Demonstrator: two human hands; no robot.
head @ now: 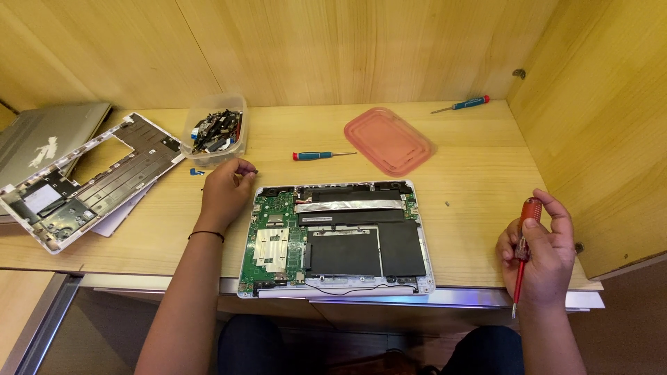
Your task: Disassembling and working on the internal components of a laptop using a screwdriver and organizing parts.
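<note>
Opened laptop (337, 239) on desk, right hand (538, 253) gripping red screwdriver (522, 253)

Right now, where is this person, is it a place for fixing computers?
Probably yes, a small repair nook at a wooden desk walled in wood. An opened laptop shows its circuit board, the right hand holds a red screwdriver, and a clear tub of small parts stands near the left hand.

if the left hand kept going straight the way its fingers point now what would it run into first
The left hand points up and to the right across the wooden desk. Probably the blue-and-red screwdriver lying ahead comes first, though depth is hard to judge.
</note>
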